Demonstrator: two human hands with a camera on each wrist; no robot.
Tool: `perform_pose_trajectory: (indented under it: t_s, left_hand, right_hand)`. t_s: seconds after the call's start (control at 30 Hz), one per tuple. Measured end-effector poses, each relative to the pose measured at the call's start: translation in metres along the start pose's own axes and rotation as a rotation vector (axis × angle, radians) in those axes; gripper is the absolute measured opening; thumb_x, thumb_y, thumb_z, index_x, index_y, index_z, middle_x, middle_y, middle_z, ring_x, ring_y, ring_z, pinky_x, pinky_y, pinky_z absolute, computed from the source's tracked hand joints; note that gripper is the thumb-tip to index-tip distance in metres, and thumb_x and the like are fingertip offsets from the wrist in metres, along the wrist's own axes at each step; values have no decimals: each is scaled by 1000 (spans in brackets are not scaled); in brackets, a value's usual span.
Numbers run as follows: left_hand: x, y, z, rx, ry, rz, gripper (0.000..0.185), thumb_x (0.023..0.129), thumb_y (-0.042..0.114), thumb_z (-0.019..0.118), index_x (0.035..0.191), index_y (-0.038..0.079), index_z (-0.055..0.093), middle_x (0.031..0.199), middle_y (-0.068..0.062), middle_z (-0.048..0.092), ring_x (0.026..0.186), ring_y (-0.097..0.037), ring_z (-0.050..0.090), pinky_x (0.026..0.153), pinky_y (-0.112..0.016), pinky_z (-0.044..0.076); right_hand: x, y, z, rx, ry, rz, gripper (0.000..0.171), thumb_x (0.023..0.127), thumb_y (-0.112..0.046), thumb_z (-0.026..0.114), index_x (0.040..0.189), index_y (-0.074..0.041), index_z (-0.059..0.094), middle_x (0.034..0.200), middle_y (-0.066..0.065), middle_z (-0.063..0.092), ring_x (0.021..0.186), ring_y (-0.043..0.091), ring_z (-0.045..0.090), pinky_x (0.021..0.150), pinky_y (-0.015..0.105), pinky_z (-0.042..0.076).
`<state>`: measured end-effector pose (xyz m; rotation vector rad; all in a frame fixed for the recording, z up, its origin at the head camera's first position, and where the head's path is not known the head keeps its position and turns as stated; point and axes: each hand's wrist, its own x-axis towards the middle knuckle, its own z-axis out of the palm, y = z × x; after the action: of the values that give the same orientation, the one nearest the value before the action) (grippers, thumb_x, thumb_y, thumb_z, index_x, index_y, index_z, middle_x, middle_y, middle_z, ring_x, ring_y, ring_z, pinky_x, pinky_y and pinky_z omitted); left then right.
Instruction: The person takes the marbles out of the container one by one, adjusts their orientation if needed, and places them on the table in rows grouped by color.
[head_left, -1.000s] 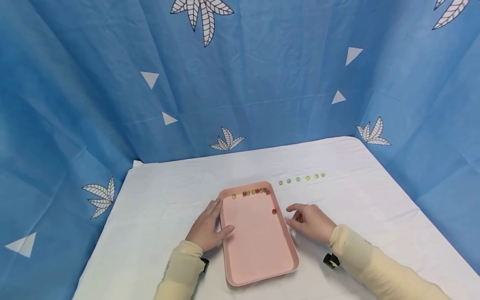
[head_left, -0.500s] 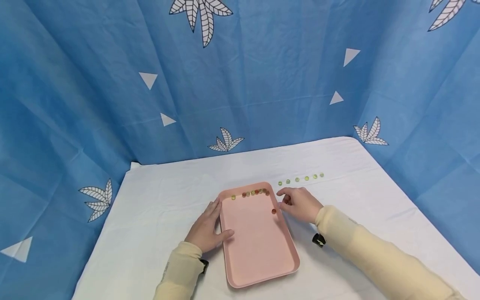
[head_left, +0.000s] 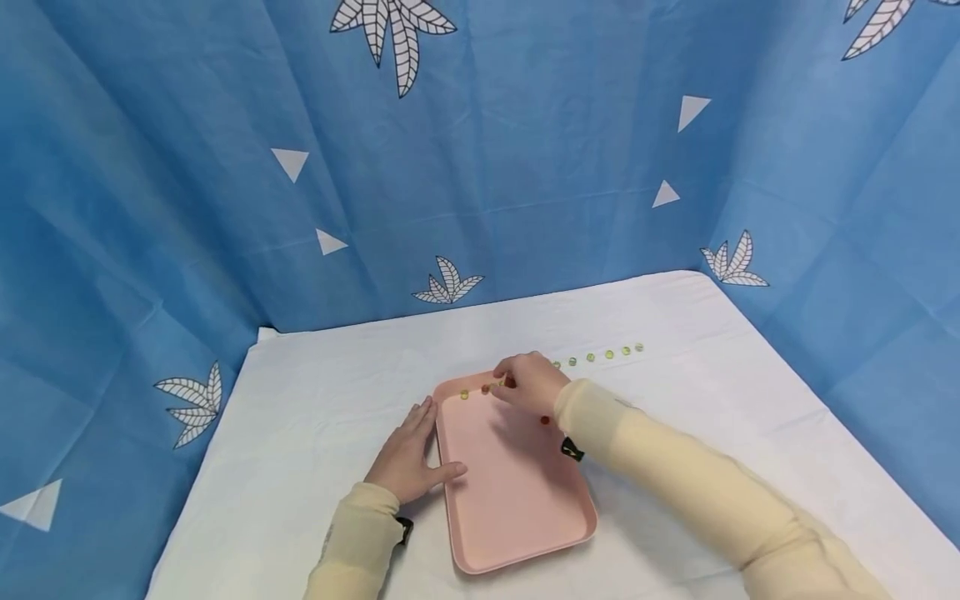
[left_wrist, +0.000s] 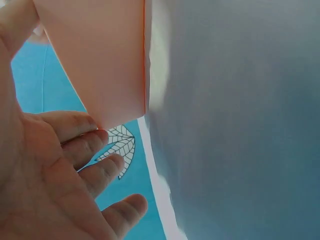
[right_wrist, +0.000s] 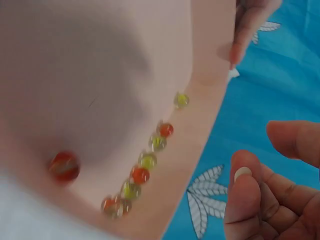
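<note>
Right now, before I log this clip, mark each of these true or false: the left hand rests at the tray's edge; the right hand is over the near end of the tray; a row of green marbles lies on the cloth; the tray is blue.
1. The left hand rests at the left edge of the pink tray. True.
2. The right hand is over the tray's near end. False: it is at the far end, by the marbles in the tray.
3. A row of green marbles lies on the white cloth. True.
4. The tray is blue. False: it is pink; the backdrop is blue.
</note>
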<state>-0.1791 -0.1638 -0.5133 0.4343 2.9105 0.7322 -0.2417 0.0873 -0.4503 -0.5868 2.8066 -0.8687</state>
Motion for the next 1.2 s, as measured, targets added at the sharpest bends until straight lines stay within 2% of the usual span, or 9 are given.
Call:
perform_pose_trajectory:
  t_s: [0.2,0.5,0.6,0.73,0.83,0.93,1.2]
  left_hand:
    - [-2,-7,1,-22,2,12,116,68,64,77,154,9,20,160,-4,16,145,-31,17,115,-51,24]
    - [-5,-11,3,-20,11,43,122,63,67,78,153,7,23,160,-6,18,144,-31,19,113,-54,26]
    - [-5,-12,3,-13,7,44,122,63,68,77,153,6,23,160,-6,18,145,-30,18,112,-54,26]
    - [-4,-11,2,-11,3,38,122,63,68,77,153,8,21,160,-4,17,145,-30,17,113,-54,25]
    - [-3,-10,1,-11,8,39,123,62,68,77,153,8,21,160,-3,17,145,-31,18,113,-53,25]
    - [-2,-9,1,-11,7,33,123,62,68,77,154,9,22,160,-2,17,145,-31,18,113,-53,25]
    - [1,-8,1,-16,-3,33,122,62,67,78,154,10,21,160,-1,16,145,-30,18,114,-52,24]
  right_hand:
    - [23,-13,18,-26,-57,41,35,92,-27,65,120,-6,67,94,4,69,84,14,64,75,30,54]
    - [44,-10,37,-138,-97,147,39,89,-38,68,121,-15,69,111,-2,69,98,14,65,81,33,55]
    - [48,-9,41,-186,-98,162,37,88,-40,67,117,-18,71,107,-5,70,90,14,65,76,34,54]
    - [52,-9,46,-208,-113,133,24,89,-36,65,99,-17,75,77,-4,69,62,12,56,61,29,49]
    - [54,-9,49,-204,-104,109,18,89,-31,67,85,-16,73,63,-4,62,56,12,50,57,27,46]
    - [55,-8,52,-220,-88,109,17,88,-31,70,81,-15,72,67,-4,61,61,12,52,60,27,48]
    - [57,-3,62,-252,-70,89,20,86,-32,72,94,-15,75,85,-3,68,76,11,61,71,28,54]
